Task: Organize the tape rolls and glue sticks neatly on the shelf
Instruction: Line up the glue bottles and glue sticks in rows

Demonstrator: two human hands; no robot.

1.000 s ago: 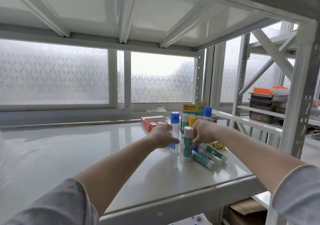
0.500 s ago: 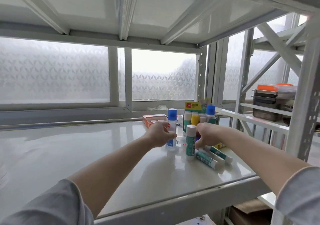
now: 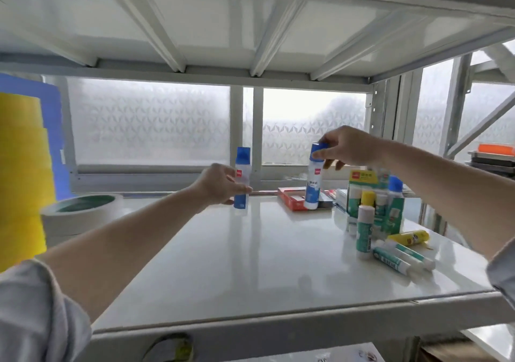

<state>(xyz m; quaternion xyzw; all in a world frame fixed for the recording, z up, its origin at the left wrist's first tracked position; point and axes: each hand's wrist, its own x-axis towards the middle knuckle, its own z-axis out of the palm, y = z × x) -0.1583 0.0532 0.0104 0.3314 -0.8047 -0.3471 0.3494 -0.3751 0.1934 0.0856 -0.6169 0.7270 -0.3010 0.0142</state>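
Shelf (image 3: 250, 272): two held glue bottles (image 3: 241, 177)

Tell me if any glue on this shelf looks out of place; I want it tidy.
Yes. Near the shelf's right front, three green glue sticks and a yellow one lie on their sides, while the others stand upright. Nothing looks spilled or damaged.

The shelf (image 3: 250, 264) is glossy white. At far left, a yellow stack of tape rolls (image 3: 22, 180) sits beside a white roll (image 3: 80, 214) with a dark green centre. 2 upright glue bottles (image 3: 242, 179) (image 3: 314, 179) are clear with blue caps and bases. Right: green-and-white glue sticks (image 3: 363, 232), 1 yellow stick (image 3: 409, 237), a red box (image 3: 292, 198). Frosted window (image 3: 150, 122) bears a leaf-like pattern.
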